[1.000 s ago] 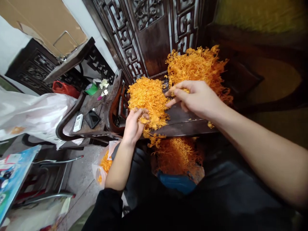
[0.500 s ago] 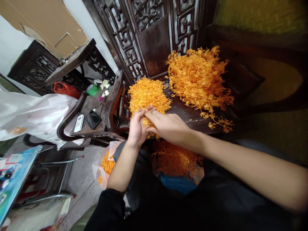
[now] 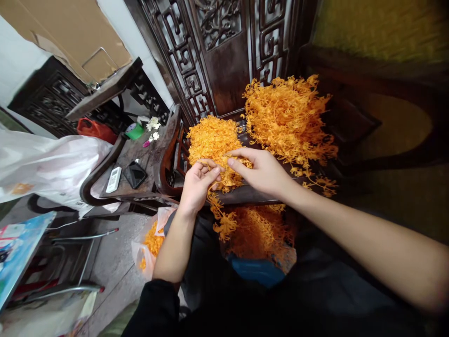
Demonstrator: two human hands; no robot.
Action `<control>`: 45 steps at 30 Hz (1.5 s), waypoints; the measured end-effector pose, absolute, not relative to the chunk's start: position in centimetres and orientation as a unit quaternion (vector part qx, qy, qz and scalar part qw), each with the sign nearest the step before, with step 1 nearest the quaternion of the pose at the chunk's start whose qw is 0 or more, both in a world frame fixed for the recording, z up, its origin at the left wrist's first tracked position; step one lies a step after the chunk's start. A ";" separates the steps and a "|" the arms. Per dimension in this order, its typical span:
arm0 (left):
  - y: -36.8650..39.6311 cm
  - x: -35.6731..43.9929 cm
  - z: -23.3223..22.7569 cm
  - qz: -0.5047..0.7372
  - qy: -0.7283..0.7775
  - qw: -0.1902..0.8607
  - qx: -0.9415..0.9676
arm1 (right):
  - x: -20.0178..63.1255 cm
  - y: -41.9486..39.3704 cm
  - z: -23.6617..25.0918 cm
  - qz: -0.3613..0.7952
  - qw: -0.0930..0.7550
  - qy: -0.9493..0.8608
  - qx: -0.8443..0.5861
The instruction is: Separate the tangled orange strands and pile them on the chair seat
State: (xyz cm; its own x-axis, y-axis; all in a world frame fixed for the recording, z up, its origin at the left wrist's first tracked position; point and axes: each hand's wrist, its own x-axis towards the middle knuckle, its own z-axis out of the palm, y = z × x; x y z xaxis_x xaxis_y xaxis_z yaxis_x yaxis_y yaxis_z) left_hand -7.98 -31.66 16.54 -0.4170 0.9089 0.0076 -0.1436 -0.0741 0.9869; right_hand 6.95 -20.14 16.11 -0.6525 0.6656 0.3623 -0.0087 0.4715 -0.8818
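Orange, thread-like fungus strands cover a dark carved wooden seat (image 3: pixel 266 180) in the single head-camera view, where a person's two bare hands meet at its front edge. The left hand (image 3: pixel 196 185) pinches a thin clump of orange strands (image 3: pixel 224 220) between thumb and fingertips; the clump dangles below the seat edge, over a bag of loose orange strands (image 3: pixel 261 234) on the person's lap. The right hand (image 3: pixel 261 171), fingers curled together, pinches the top of the same clump just beside the left fingertips. Behind the hands, a dense, fine pile of orange strands (image 3: pixel 213 138) lies on the left of the seat, and a looser, branching heap of orange strands (image 3: pixel 287 117) lies on the right. On a dark side table (image 3: pixel 140 150) to the left lie a black phone (image 3: pixel 134 174) and a white remote control (image 3: pixel 112 179), near a white plastic bag (image 3: pixel 49 164).
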 end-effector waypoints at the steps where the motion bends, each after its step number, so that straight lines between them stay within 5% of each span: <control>1: -31.6 -7.9 16.5 0.640 0.555 0.393 0.359 | 7.0 -20.1 16.1 0.470 0.360 -0.778 -0.209; 14: -31.4 -6.4 16.8 0.596 0.595 0.335 0.423 | 7.1 -20.1 16.0 0.495 0.315 -0.785 -0.199; 20: -31.9 -6.8 16.7 0.615 0.579 0.364 0.392 | 8.7 -14.9 17.7 0.545 0.536 -0.525 -0.374; 22: -31.7 -7.0 16.7 0.633 0.563 0.390 0.361 | 9.3 -14.5 18.2 0.584 0.507 -0.537 -0.337; 26: -30.9 -7.3 16.9 0.656 0.522 0.447 0.313 | 9.6 -17.1 18.4 0.626 0.301 -0.687 -0.213; 28: -30.7 -7.4 17.0 0.672 0.510 0.446 0.299 | 9.5 -18.6 18.4 0.597 0.258 -0.741 -0.165; 39: -30.0 -5.7 16.4 0.706 0.494 0.417 0.290 | 7.7 -21.8 15.9 0.151 0.309 -0.921 -0.183; 45: -28.9 -8.6 15.8 0.792 0.484 0.295 0.226 | 9.2 -25.4 17.3 0.064 0.466 -0.873 0.127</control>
State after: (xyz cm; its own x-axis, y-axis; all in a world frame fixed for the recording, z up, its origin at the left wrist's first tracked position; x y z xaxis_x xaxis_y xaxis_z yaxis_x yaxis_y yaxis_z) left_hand -8.60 -28.91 15.80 -0.7242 0.6859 0.0716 -0.2487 -0.3567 0.9005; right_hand 9.17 -25.41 17.34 -0.5332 -0.1618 0.8303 -0.2806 0.9598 0.0069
